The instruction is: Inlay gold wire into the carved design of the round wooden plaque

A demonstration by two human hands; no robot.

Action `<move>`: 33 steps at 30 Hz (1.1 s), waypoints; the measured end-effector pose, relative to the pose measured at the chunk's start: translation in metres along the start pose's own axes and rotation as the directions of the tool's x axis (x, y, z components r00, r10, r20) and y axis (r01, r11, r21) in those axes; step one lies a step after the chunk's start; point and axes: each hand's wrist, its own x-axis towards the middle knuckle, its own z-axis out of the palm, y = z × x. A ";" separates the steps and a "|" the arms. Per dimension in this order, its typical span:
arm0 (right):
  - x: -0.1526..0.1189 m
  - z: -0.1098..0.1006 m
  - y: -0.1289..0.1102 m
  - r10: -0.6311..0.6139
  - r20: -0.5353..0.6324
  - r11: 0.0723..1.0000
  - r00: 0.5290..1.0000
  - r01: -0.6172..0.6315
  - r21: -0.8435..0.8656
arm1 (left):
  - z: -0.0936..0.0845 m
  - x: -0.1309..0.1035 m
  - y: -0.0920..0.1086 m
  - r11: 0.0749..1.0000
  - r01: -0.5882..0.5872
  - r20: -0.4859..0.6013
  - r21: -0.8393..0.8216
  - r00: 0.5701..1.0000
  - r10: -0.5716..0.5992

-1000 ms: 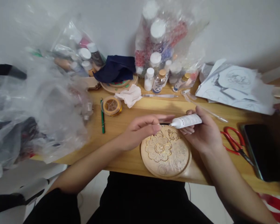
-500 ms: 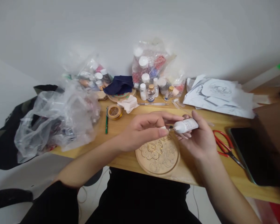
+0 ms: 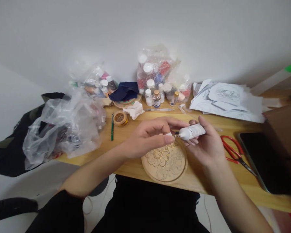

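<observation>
Head view, and the right hand [image 3: 206,147] had its fingers and thumb wrapped round a white tube [image 3: 193,131], nozzle aimed left. Left hand [image 3: 145,137] was pinching a small white piece [image 3: 169,133] between thumb and finger, maybe the cap, right by the nozzle; couldn't tell if the two touched. All of it hung over the far edge of a round wooden board [image 3: 168,166] lying flat near the table's [image 3: 201,181] near edge, with a gold-outlined flower on its left half and bare drawn lines on the right.

Handling-wise, the tube looked light and probably squashy, so my guess was that a loose hold round the body made sense, since a hard squeeze might've pushed stuff out. The little piece seemed easy to drop, so a fingertip pinch suited it. Board looked stiff and safest held by the plain rim, because those gold lines seemed fragile.

Further out, a gold spool [image 3: 120,119] and a green pencil [image 3: 112,127] sat to the left, with a crumpled tissue [image 3: 134,110] on the far side. On the right were red-handled scissors [image 3: 240,158] and a dark phone [image 3: 264,165]. Along the far wall: a bag of jars [image 3: 157,71] and some sketched papers [image 3: 228,98].
</observation>
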 end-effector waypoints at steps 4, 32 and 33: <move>0.000 0.001 0.000 0.000 -0.008 1.000 1.000 0.000 -0.009 | 0.000 -0.001 -0.002 1.000 0.009 -0.003 -0.010 1.000 -0.009; 0.014 -0.008 0.019 -0.241 -0.323 0.958 0.915 0.172 -0.230 | -0.026 0.018 -0.026 0.536 -0.017 -0.027 0.844 0.997 0.074; 0.016 -0.008 0.021 -0.218 -0.296 0.959 0.930 0.149 -0.241 | -0.028 0.023 -0.032 0.489 -0.038 0.005 0.871 0.998 0.069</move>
